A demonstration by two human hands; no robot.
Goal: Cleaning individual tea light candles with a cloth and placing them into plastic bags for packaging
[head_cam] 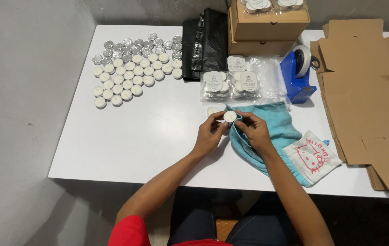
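The white counter (158, 132) carries everything here, and on its right side lies a stack of flat brown cardboard sheets (367, 95), well apart from the hands. At the far edge stand two closed cardboard boxes (267, 27), one on the other, with a black plastic bag (205, 43) to their left and a blue tape dispenser (297, 75) to their right. At the far left many small tealight candles (133, 68) sit in close rows, some white with wax and some only empty metal cups. Near the middle lie clear packets of candles (231, 84). A light blue cloth (272, 132) lies spread under the right hand, with a white printed patch at its near right end. The step in hand seems to be the wiping of one candle: the left hand (209, 136) and the right hand (254, 132) both hold one tealight candle (230, 116) between their fingertips, a narrow grip, with the edge of the cloth at it. Another single candle (211, 110) rests just beside, on the far left. Nothing stands in the way; I judge the next move needs only a gentle turn of the candle against the cloth.
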